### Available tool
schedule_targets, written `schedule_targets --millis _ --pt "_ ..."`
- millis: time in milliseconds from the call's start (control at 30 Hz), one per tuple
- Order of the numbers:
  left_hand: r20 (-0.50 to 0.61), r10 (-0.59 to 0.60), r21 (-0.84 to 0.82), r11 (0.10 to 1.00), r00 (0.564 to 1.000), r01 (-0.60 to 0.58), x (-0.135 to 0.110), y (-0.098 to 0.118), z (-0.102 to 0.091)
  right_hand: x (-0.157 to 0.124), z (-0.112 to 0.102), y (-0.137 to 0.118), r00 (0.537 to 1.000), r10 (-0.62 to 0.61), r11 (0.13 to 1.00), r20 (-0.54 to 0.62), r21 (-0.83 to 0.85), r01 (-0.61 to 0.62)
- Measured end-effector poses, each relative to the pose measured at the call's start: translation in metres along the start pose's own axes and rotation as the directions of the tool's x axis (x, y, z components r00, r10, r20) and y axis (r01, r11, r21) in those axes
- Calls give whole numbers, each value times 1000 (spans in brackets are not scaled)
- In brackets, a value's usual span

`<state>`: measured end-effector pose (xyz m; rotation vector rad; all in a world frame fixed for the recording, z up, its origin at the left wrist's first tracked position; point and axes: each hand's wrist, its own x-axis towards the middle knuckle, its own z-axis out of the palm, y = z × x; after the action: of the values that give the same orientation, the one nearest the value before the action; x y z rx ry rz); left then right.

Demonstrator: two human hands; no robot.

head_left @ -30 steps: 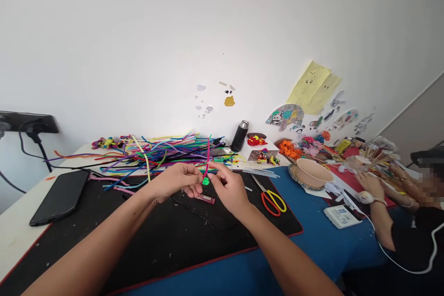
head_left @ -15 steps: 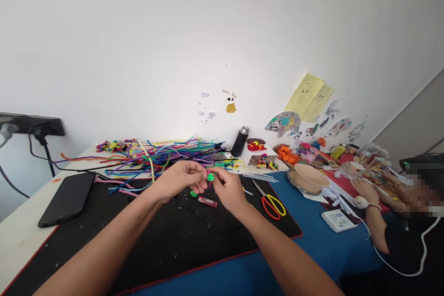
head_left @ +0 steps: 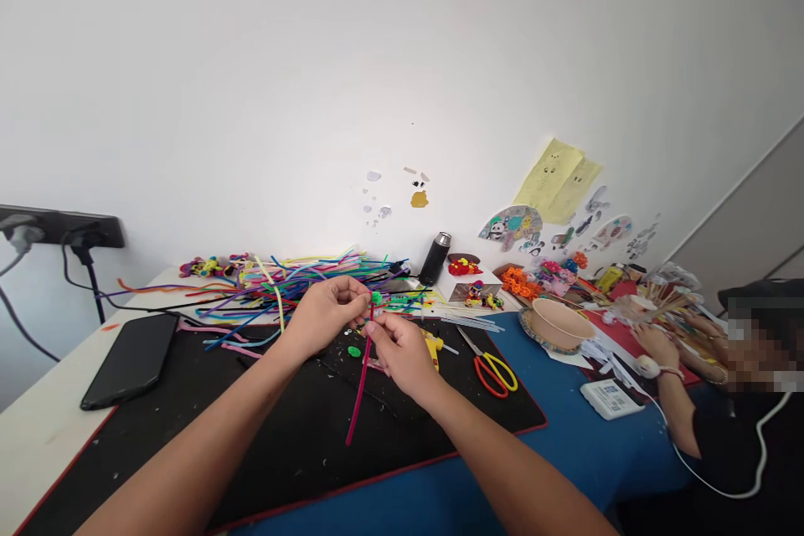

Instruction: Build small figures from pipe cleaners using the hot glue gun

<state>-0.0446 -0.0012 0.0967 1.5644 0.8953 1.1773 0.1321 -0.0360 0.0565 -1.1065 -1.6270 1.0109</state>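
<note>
My left hand (head_left: 327, 314) pinches a small green piece (head_left: 376, 298) at the top end of a pink pipe cleaner (head_left: 358, 389). My right hand (head_left: 400, 349) is closed around that pipe cleaner just below, and the stem hangs down toward me over the black mat (head_left: 295, 444). Another small green bit (head_left: 353, 351) lies on the mat under my hands. A yellow tool (head_left: 432, 347) shows just right of my right hand.
A heap of coloured pipe cleaners (head_left: 295, 280) lies behind my hands. A black phone (head_left: 131, 358) rests at the left, scissors (head_left: 493, 368) at the right, a dark bottle (head_left: 435, 259) by the wall. Another person's hands (head_left: 653, 347) work among craft items at the far right.
The pink pipe cleaner stood upright above my hands; now it hangs down over the mat. My hands rose slightly and the green piece sits at its top end.
</note>
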Motion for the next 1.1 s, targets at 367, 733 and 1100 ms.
schedule_targets --millis 367,733,1100 --pt "-42 228 456 871 973 -185 1 -8 1 -12 16 -5 990 119 930 79 341 -139" --pt "96 380 665 664 920 -343 6 -38 5 -18 9 -19 978 193 859 84 468 -210" --pt "191 392 690 598 900 -407 9 -61 1 -17 -8 -41 962 236 810 136 520 -272"
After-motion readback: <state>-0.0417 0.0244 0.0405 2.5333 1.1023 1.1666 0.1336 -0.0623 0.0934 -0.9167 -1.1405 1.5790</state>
